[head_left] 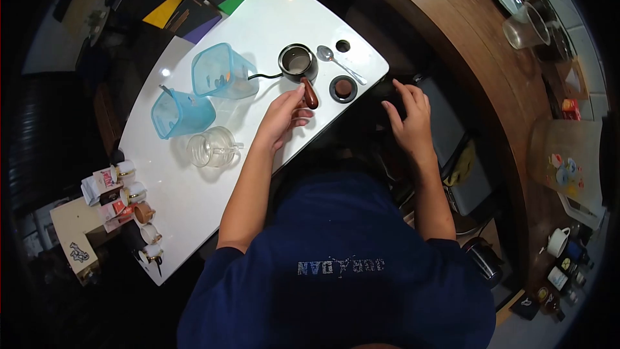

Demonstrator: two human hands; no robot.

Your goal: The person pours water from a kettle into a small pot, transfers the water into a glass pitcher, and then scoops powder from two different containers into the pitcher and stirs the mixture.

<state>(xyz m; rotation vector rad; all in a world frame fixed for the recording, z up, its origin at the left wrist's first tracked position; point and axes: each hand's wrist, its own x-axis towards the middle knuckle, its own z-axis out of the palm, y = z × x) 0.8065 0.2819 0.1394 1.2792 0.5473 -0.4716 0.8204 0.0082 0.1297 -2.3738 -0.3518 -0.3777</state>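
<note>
A small dark gooseneck kettle (298, 62) without its lid stands near the right end of the white table, its thin spout pointing left. My left hand (283, 118) is at its brown wooden handle (310, 94), thumb against the side and fingers curled below. The round lid (343, 89) with a brown knob lies to the right of the handle. Above it rests a metal spoon (342, 64). My right hand (409, 115) hangs in the air past the table edge, fingers apart and holding nothing.
Two blue translucent containers (223, 72) and a clear glass jug (213, 147) stand left of the kettle. Several cups (143, 213) line the table's left end. A curved wooden counter (478, 45) runs along the right, bearing a plastic cup (526, 28) and bottles.
</note>
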